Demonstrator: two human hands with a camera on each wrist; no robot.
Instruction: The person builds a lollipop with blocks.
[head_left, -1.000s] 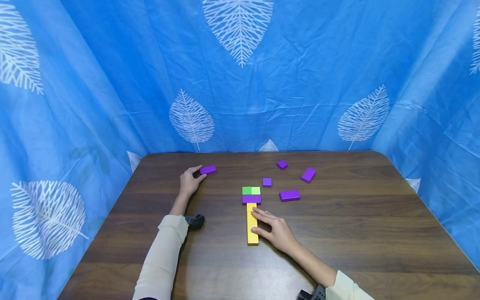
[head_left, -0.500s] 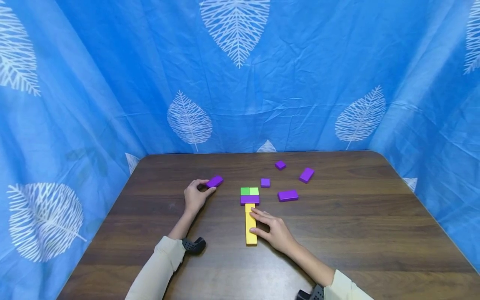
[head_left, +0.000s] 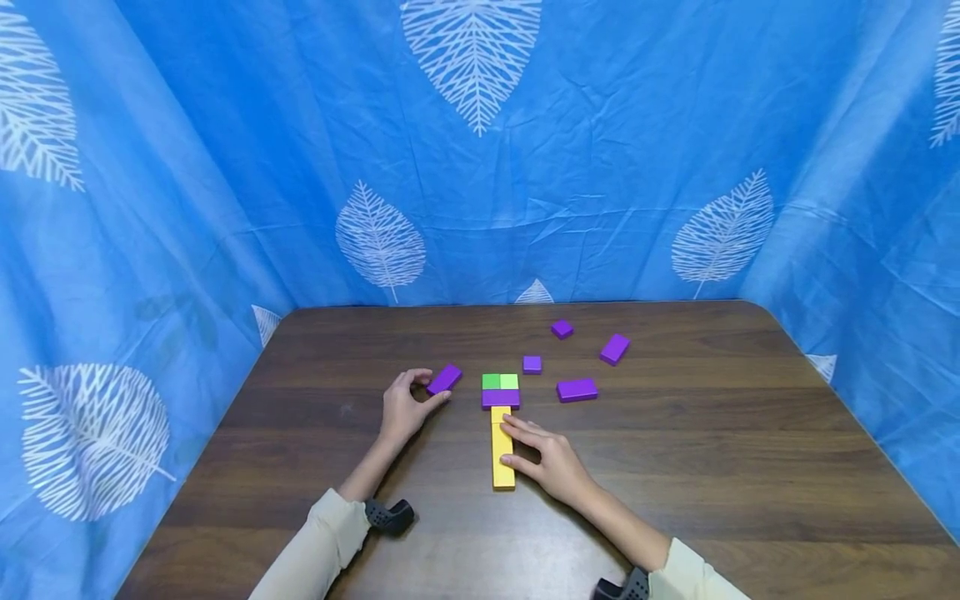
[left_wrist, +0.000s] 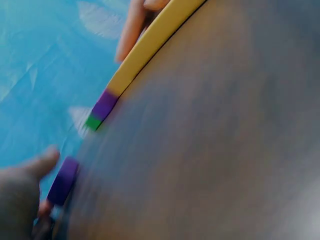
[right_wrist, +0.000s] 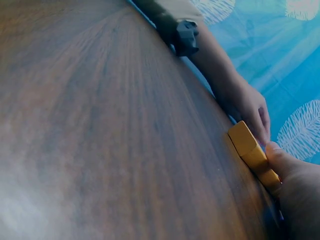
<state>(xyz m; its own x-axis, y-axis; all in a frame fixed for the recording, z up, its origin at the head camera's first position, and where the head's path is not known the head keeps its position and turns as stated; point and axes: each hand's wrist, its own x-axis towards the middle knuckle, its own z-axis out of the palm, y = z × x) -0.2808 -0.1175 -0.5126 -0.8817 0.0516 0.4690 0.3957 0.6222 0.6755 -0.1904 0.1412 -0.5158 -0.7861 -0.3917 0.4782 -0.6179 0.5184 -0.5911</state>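
My left hand point(head_left: 403, 410) pinches a purple rectangular block point(head_left: 445, 379) between thumb and fingers, left of the row of blocks. That hand point(left_wrist: 22, 195) also shows in the left wrist view, low at the left. My right hand point(head_left: 555, 465) rests its thumb and fingertips on the long yellow block point(head_left: 503, 471) and the short yellow piece at its far end. Beyond the yellow stands a purple block point(head_left: 500, 399), with a green block point(head_left: 491, 381) and a lighter green one point(head_left: 509, 381) side by side behind it.
Loose purple blocks lie right of the row: a small one point(head_left: 532, 365), a farther small one point(head_left: 562, 329), a long one point(head_left: 577, 390) and a slanted one point(head_left: 615, 350). A blue leaf-print curtain point(head_left: 585, 167) hangs around the wooden table point(head_left: 720, 450).
My left hand has brought its purple block nearer and to the right, towards the row, turning it on a slant. The right hand stays on the yellow blocks.
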